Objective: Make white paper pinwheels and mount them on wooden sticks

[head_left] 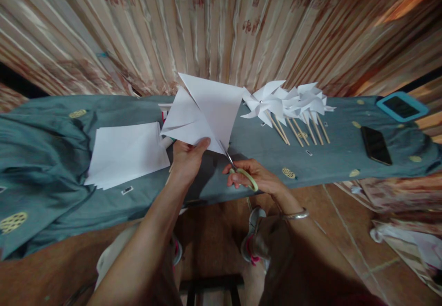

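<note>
My left hand pinches a white sheet of paper by its lower edge, thumb on top, and holds it up above the table. Slits run inward from the sheet's corners. In my right hand is a pair of scissors with pale green handles, its fingers through the loops. The blades reach into the sheet's lower right corner, along a cut. To the left of my left hand lies a stack of white paper, partly spread at its edges.
Several white paper pinwheels on wooden sticks lie right of the sheet. Further right are a black phone and a blue-framed device. A blue-green cloth covers the narrow table; a patterned curtain hangs behind.
</note>
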`<state>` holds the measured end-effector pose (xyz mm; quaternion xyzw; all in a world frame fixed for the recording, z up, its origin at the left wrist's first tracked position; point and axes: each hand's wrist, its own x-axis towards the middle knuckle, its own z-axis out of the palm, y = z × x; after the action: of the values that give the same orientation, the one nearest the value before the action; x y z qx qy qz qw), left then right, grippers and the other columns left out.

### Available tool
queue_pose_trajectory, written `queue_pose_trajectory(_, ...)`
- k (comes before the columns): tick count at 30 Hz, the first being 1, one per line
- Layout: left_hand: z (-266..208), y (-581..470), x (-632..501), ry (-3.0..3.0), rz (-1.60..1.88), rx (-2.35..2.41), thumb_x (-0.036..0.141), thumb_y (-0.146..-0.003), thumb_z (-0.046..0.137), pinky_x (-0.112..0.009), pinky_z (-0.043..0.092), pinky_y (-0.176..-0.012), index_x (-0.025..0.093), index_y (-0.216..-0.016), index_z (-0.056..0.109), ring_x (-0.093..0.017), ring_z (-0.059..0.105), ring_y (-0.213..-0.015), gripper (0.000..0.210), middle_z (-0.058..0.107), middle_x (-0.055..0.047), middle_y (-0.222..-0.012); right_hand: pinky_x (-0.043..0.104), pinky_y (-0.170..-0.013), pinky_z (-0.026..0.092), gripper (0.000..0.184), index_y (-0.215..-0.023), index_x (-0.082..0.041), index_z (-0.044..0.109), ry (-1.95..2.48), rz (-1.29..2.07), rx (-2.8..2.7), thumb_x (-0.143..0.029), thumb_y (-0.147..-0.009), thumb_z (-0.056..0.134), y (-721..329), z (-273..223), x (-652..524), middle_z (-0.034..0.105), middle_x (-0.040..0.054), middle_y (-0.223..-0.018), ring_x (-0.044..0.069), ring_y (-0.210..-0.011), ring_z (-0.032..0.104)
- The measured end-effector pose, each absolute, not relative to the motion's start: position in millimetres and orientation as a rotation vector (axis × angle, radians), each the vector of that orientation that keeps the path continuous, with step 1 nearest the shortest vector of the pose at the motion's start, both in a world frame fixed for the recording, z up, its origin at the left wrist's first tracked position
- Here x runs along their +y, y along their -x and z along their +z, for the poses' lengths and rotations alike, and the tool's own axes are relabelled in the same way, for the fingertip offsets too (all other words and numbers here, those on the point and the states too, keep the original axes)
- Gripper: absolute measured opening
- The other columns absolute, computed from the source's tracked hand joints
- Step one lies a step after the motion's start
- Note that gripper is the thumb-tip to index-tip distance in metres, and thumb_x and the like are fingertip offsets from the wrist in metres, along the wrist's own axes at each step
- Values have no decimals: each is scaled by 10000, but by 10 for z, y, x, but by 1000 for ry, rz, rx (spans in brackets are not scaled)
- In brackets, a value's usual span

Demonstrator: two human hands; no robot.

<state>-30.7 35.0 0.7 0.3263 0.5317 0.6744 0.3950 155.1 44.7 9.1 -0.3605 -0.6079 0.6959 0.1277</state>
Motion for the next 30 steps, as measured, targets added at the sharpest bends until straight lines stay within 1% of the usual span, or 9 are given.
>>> queue_pose_trajectory(3,-3,321,357,-880,1694,1363,227,-634,738,-326,501,-802,134,-961,668,-203,655,-795,347,710,-33,-830,191,-513,425,598,-834,-133,626,1049,2029,-1771,-689,-634,715,-1545,87,453,618,-1,-678,64,-548,502)
queue_pose_trajectory(9,42,310,335,-902,1697,1381,220,-653,711,-328,501,-809,127,-1034,653,-203,660,-809,396,714,-38,-840,200,-527,442,569,-833,-141,623,1046,2012,-1784,-671,-648,718,-1532,95,450,629,5,-695,70,-557,514)
queue_pose_trajectory(14,40,312,331,-910,1713,1380,211,-652,709,-323,496,-822,118,-1023,657,-197,658,-811,386,714,-43,-850,206,-533,449,563,-846,-139,624,1055,2008,-1789,-664,-662,714,-1531,96,444,627,8,-700,72,-558,515)
queue_pose_trajectory(20,0,326,343,-924,1695,1395,230,-637,719,-323,502,-781,121,-1061,644,-203,662,-785,444,724,-46,-858,199,-534,447,569,-845,-141,621,1069,2002,-1792,-666,-650,720,-1527,103,445,624,1,-697,70,-562,516)
queue_pose_trajectory(27,-28,351,350,-951,1668,1428,253,-634,723,-332,505,-773,119,-987,657,-208,662,-778,383,724,-53,-857,198,-525,448,587,-859,-137,626,1096,2003,-1761,-662,-623,741,-1524,89,435,619,-7,-672,66,-546,510)
queue_pose_trajectory(30,-27,363,351,-977,1668,1452,254,-633,730,-331,500,-776,121,-1012,652,-205,659,-775,409,725,-51,-853,199,-512,446,576,-849,-141,625,1091,2006,-1733,-653,-617,751,-1518,65,430,618,-11,-658,64,-527,503)
